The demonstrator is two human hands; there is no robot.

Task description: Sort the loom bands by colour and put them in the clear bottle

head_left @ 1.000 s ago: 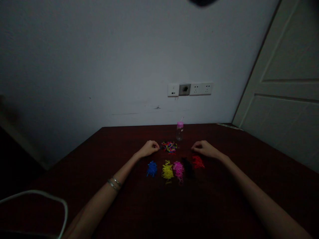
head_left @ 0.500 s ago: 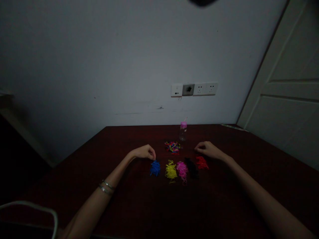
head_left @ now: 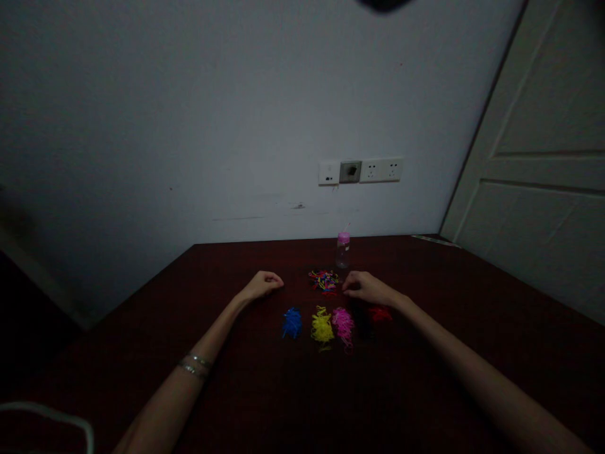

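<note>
My left hand (head_left: 263, 285) is held over the table up and left of the blue pile of thin bands (head_left: 292, 323), its fingers curled and pressed towards the thumb. Whatever lies between them is too small to see. My right hand (head_left: 369, 287) is at the right edge of a mixed heap of coloured bands (head_left: 324, 282), thumb and fingers closed in a pinch; its contents are hidden. In front lie sorted piles: yellow bands (head_left: 322, 326), pink bands (head_left: 343, 326), black bands (head_left: 363, 321) and red bands (head_left: 380, 314), the last partly in the right arm's shadow.
A clear bottle with a pink lid (head_left: 343, 251) stands behind the heap on the dark red table (head_left: 265, 378). Beyond are a wall with sockets (head_left: 360, 171) and a door (head_left: 534, 164) at right. A white cable (head_left: 51, 413) loops at lower left.
My left hand has moved away from the blue pile, up and to the left. My right hand has gone left from above the red pile to the mixed heap. The view has shifted slightly.
</note>
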